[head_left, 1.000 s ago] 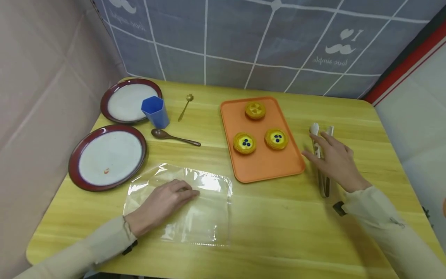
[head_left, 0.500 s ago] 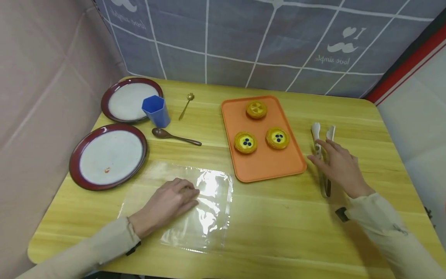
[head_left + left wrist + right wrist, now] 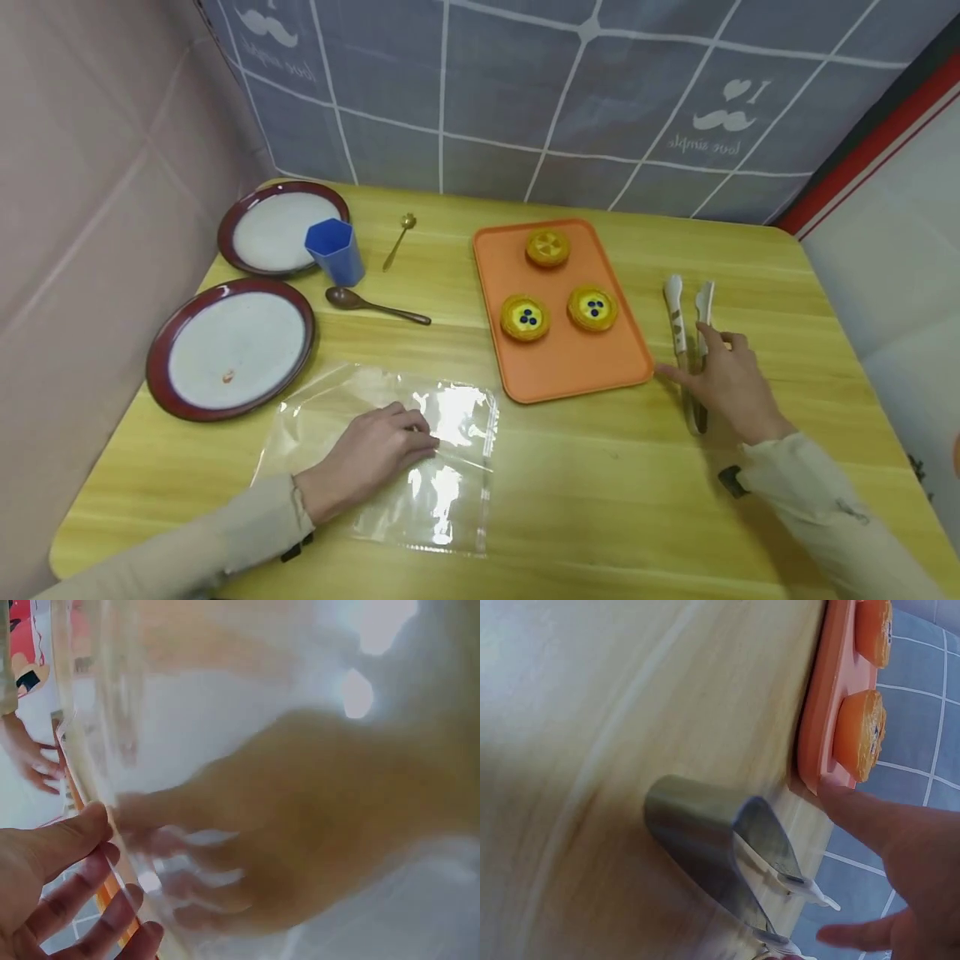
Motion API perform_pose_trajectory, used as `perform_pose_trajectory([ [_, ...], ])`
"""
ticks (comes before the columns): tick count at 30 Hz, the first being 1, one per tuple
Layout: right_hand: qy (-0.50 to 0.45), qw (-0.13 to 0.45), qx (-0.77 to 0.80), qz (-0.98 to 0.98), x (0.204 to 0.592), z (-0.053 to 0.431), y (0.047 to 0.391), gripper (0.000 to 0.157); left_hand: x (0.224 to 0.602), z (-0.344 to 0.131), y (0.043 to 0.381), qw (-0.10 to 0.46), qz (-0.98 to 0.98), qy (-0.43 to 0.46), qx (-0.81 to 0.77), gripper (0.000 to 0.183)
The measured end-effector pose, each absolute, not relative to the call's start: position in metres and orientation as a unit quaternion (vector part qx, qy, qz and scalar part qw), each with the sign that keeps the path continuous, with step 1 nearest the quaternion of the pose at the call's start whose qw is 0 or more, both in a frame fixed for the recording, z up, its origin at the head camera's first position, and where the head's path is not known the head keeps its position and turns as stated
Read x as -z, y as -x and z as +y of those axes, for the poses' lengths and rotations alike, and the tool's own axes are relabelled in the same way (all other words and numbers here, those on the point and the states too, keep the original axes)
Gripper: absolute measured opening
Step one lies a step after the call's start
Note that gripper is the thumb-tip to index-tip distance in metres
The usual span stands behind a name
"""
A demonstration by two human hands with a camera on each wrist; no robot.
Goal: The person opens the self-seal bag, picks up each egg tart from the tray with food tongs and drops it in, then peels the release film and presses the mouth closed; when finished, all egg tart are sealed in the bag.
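A clear plastic bag lies flat on the table at the front. My left hand rests on it with relaxed, slightly bent fingers; in the left wrist view the fingertips are right at the bag's shiny surface. To the right, metal tongs with pale tips lie with their arms spread and their bend toward me. My right hand reaches over them, its thumb stretched left across them and its fingers near the right arm. In the right wrist view, the bend of the tongs stands beside the spread thumb and fingers.
An orange tray left of the tongs holds three tarts. At the left stand two red-rimmed plates, a blue cup, a brown spoon and a small gold spoon. A grey checked cloth hangs behind.
My right hand has lowered onto the tongs, its fingers now nearer the right arm. The left hand has slid slightly right on the bag, and the bag's glare has shifted.
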State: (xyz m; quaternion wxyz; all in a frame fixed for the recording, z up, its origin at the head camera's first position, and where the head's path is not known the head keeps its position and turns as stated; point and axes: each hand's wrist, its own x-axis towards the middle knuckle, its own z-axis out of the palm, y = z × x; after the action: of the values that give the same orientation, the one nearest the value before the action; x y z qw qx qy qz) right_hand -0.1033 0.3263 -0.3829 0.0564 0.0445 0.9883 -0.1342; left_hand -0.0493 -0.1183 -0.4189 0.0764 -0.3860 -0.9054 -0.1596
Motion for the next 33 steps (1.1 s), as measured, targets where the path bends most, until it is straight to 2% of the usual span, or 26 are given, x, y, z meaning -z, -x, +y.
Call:
perform_pose_trajectory([
  [3, -0.053, 0.063, 0.142, 0.986, 0.385, 0.328, 0.102, 0.107, 0.411, -0.122, 0.051, 0.069, -0.908, 0.378, 0.169, 0.012],
  [7, -0.051, 0.075, 0.167, 0.982, 0.387, 0.334, 0.096, 0.105, 0.399, -0.129, 0.053, 0.069, -0.91, 0.37, 0.172, 0.016],
  [9, -0.053, 0.089, 0.18, 0.978, 0.388, 0.338, 0.094, 0.094, 0.395, -0.131, 0.054, 0.078, -0.909, 0.372, 0.17, 0.017],
  [12, -0.059, 0.115, 0.19, 0.973, 0.387, 0.344, 0.091, 0.068, 0.391, -0.135, 0.056, 0.096, -0.904, 0.38, 0.17, 0.018],
  [14, -0.063, 0.118, 0.197, 0.971, 0.387, 0.348, 0.09, 0.051, 0.388, -0.137, 0.057, 0.109, -0.899, 0.388, 0.172, 0.019],
  [16, -0.058, 0.106, 0.207, 0.971, 0.386, 0.353, 0.089, 0.043, 0.386, -0.138, 0.058, 0.12, -0.894, 0.395, 0.173, 0.019],
  [19, -0.043, 0.065, 0.218, 0.973, 0.383, 0.359, 0.086, 0.046, 0.383, -0.138, 0.06, 0.136, -0.887, 0.404, 0.176, 0.019],
  [24, -0.029, 0.018, 0.212, 0.977, 0.376, 0.36, 0.081, 0.062, 0.381, -0.138, 0.062, 0.144, -0.88, 0.41, 0.189, 0.016],
  [29, 0.003, -0.018, 0.228, 0.973, 0.373, 0.348, 0.074, 0.056, 0.38, -0.138, 0.063, 0.143, -0.883, 0.399, 0.202, 0.014],
  [33, 0.028, -0.019, 0.226, 0.974, 0.373, 0.339, 0.07, 0.056, 0.38, -0.139, 0.062, 0.139, -0.883, 0.395, 0.211, 0.014],
])
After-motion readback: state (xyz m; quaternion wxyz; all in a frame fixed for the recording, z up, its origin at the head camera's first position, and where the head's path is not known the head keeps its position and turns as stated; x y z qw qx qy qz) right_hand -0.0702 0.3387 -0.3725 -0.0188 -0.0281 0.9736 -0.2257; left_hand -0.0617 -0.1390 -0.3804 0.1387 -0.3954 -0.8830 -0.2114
